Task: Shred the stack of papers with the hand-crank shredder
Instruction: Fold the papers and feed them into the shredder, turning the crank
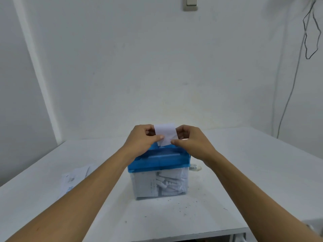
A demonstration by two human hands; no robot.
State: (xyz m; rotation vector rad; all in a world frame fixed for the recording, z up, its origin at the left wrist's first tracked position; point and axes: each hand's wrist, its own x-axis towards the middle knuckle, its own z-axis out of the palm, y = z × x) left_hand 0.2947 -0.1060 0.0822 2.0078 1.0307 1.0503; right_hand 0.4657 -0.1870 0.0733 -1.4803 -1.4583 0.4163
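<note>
i see one shredder [158, 159], one paper slip [165, 133] upright above it, my left hand [141, 139] and right hand [190, 139] each pinching it, both arms outstretched

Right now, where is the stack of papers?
Head view: the paper stack lies on the table left of the hand-crank shredder, partly behind the left forearm.

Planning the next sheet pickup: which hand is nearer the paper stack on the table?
Left. The left hand pinches the paper slip at its left edge over the shredder, on the side of the paper stack; the right hand pinches its right edge, farther off.
</note>
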